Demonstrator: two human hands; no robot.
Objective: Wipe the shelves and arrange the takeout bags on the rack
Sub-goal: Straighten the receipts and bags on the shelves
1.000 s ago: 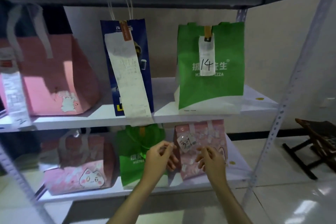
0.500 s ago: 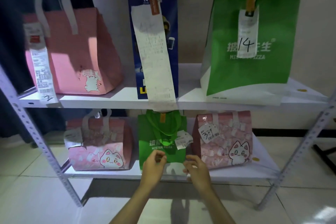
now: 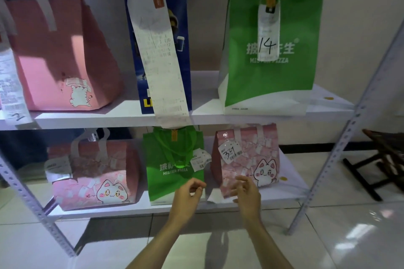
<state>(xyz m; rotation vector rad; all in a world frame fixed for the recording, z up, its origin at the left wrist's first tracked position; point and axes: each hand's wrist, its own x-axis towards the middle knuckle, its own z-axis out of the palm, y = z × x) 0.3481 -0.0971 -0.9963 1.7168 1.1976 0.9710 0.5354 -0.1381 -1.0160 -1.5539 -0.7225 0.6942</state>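
On the lower shelf (image 3: pixel 135 208) stand a pink cat bag (image 3: pixel 91 172) at the left, a small green pizza bag (image 3: pixel 170 164) in the middle and a pink cat bag tagged 321 (image 3: pixel 251 157) at the right. My left hand (image 3: pixel 188 196) hovers in front of the green bag's lower right corner, fingers loosely curled, holding nothing. My right hand (image 3: pixel 247 194) hangs in front of the right pink bag's lower left corner, fingers relaxed and empty. The upper shelf (image 3: pixel 203 116) carries a large pink bag (image 3: pixel 59 54), a blue bag (image 3: pixel 153 28) with a long receipt and a large green bag (image 3: pixel 273 50) marked 14.
Perforated metal uprights (image 3: pixel 341 148) frame the rack at both sides. A dark wooden stool (image 3: pixel 384 159) stands on the tiled floor at the right. Small yellow dots (image 3: pixel 283 178) lie on the shelf boards near the right ends.
Both hands have come off the small green bag and drawn apart; the right hand has shifted right toward the pink bag. The view has moved closer and slightly left.
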